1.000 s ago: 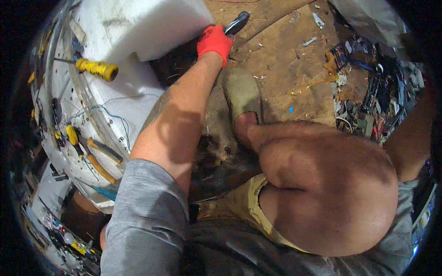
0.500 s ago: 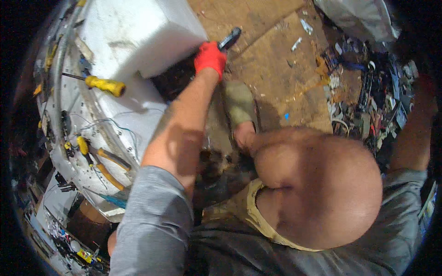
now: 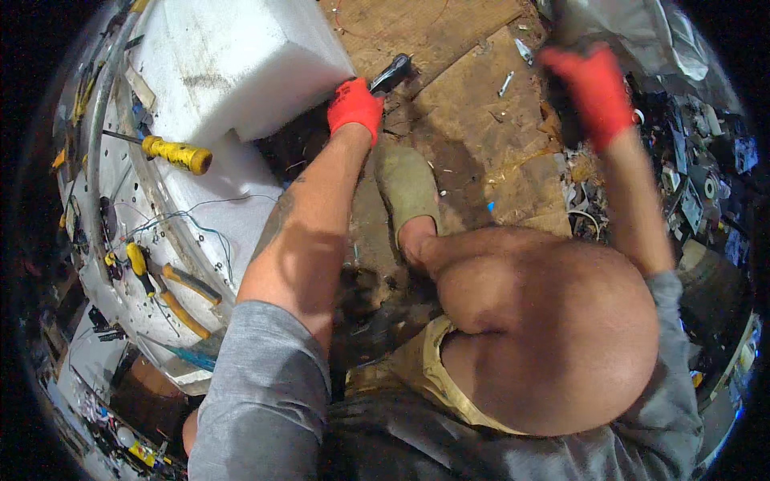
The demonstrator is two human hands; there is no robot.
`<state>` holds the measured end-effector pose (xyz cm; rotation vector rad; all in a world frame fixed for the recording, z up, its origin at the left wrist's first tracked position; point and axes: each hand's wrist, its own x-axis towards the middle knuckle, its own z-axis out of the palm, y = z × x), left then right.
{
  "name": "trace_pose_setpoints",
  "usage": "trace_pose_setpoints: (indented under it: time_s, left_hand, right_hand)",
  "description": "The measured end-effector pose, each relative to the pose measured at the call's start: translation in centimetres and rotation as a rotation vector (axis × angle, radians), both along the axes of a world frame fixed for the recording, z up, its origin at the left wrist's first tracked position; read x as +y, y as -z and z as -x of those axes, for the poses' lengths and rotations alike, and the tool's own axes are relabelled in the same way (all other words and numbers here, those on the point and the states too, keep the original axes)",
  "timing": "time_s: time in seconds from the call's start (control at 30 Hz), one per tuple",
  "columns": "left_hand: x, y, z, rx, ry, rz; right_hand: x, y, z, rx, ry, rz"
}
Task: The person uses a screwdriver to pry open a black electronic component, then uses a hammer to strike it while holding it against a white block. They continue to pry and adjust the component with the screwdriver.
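Observation:
My left hand [image 3: 355, 111], in a red glove, is closed around one end of a dark, elongated object [image 3: 391, 74] with a glossy top. It holds this low over the brown boards, by the corner of a white foam block [image 3: 309, 60]. What kind of object it is I cannot make out. My right hand [image 3: 595, 94], also red-gloved, is raised at the upper right beside a pale grey sack [image 3: 662, 44]. Motion smears its fingers, and whether it holds anything does not show.
On the white surface at left lie a yellow-handled screwdriver [image 3: 178, 154], yellow-handled pliers [image 3: 186, 313] and thin wires [image 3: 210, 228]. My shoe [image 3: 407, 188] stands on the brown boards [image 3: 473, 88]. Mixed scrap [image 3: 690, 180] is heaped at right. A small metal piece [image 3: 505, 84] lies on the boards.
My right hand has swung in from the dark right edge to the upper right. My left hand still grips the dark object, slightly shifted in the picture along with the whole scene.

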<state>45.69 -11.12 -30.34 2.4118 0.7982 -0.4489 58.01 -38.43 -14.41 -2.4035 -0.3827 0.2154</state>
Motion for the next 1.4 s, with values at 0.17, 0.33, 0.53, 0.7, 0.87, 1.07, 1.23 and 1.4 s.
trace_pose_setpoints:
  time_s: [0.17, 0.33, 0.53, 0.7, 0.87, 1.07, 1.23, 1.4]
  left_hand:
    - [-0.1, 0.2, -0.6, -0.027, 0.002, -0.009]
    - [0.0, 0.2, -0.3, -0.047, 0.016, -0.012]
    - [-1.5, -0.8, 0.9, -0.011, 0.011, 0.028]
    - [-0.3, -2.1, 0.9, -0.091, 0.009, -0.018]
    - [-2.2, -2.8, 2.8, -0.410, 0.006, -0.119]
    - [-4.3, -8.8, 4.7, -0.629, -0.080, 0.067]
    - [-5.1, -14.4, 6.9, -0.874, 0.027, 0.068]
    - [-5.0, -15.3, 9.0, -0.818, 0.072, 0.284]
  right_hand:
    - [2.8, -12.1, 5.7, 0.095, -0.115, -0.074]
    - [4.9, -3.2, 13.2, 0.386, -0.258, 0.169]
    - [4.4, 9.1, 7.2, 0.532, 0.179, -0.123]
    - [3.5, 9.9, 3.9, 0.483, 0.302, -0.160]
    - [0.3, 17.2, 7.3, 0.349, 0.373, 0.188]
    - [0.2, 16.9, 8.4, 0.256, 0.306, 0.086]
    - [2.2, 9.7, 6.3, 1.006, 0.058, -1.357]
    - [5.6, 5.4, 6.2, 0.797, -0.349, -1.130]
